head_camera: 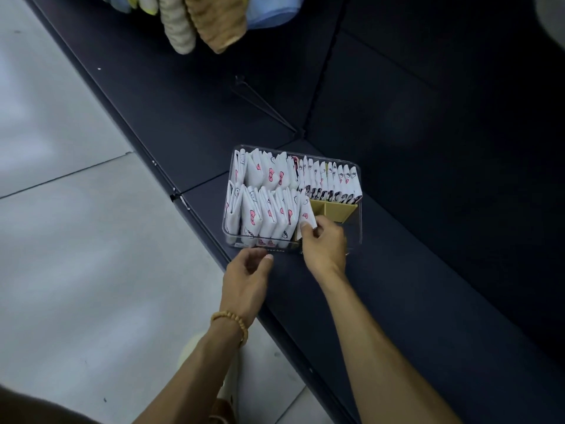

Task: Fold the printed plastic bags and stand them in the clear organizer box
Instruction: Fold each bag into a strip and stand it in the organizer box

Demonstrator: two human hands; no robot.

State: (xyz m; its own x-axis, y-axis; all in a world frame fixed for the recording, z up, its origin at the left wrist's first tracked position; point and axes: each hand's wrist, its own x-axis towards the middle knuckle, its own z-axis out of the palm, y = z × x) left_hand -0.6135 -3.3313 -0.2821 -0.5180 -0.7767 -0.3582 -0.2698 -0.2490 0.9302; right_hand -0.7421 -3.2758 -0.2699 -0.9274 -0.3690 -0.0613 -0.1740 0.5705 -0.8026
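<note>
A pale grey tiled floor [76, 240] fills the left side of the view, seen from above. Running diagonally beside it is a dark navy shelf [397, 270], low and wide, with dark panels rising behind it.

Near the shelf's front edge sits a clear organizer box [356, 179], rectangular and see-through. Its left part is packed with folded bags [260, 209], white plastic printed with pink bows and small cartoon faces, standing upright in two rows. Along the back right of the box, a row of slimmer folded bags [333, 182] stands on edge, tightly together. In front of that row, a tan cardboard divider [333, 211] shows, its compartments holding no bags that can be seen.

The person's left hand [244, 276] hovers just in front of the box's near left corner, fingers loosely curled and holding nothing, apart from the box wall. A bracelet of tan beads [232, 321] circles that wrist.

The right hand [324, 243] reaches over the box's near wall, thumb and fingertips pinching one folded bag [306, 214]. That bag stands tilted in the box, just right of the front row and beside the cardboard divider.

At the top, knitted beige and blue fabric items [208, 19] hang above the shelf.
</note>
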